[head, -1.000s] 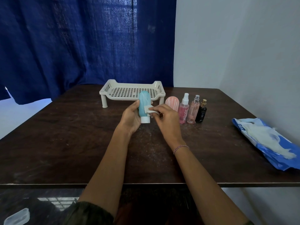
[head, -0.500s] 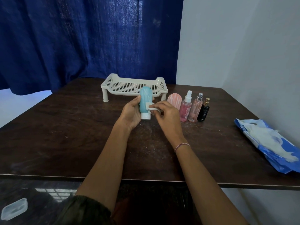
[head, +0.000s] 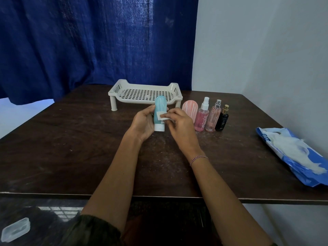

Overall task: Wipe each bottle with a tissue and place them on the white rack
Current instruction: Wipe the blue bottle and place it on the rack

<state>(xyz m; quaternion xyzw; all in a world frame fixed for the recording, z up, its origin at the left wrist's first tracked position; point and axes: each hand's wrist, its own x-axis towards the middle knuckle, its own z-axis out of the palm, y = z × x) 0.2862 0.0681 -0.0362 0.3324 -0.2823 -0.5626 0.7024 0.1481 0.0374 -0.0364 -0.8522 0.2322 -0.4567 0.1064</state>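
L hand (head: pixel 143 122) round 1 teal bottle (head: pixel 160 106); R hand (head: pixel 181 123) pinch on tissue (head: pixel 163 116); 4 btls (head: pixel 213 116) aside

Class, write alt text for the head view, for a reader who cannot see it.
A person's left hand holds a teal bottle while the right hand presses a tissue against it. Four more bottles stand to its right, a white rack behind.

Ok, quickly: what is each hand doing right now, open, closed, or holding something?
Left hand: holding the blue bottle, fingers curled around it.
Right hand: pinching a tissue against that bottle.
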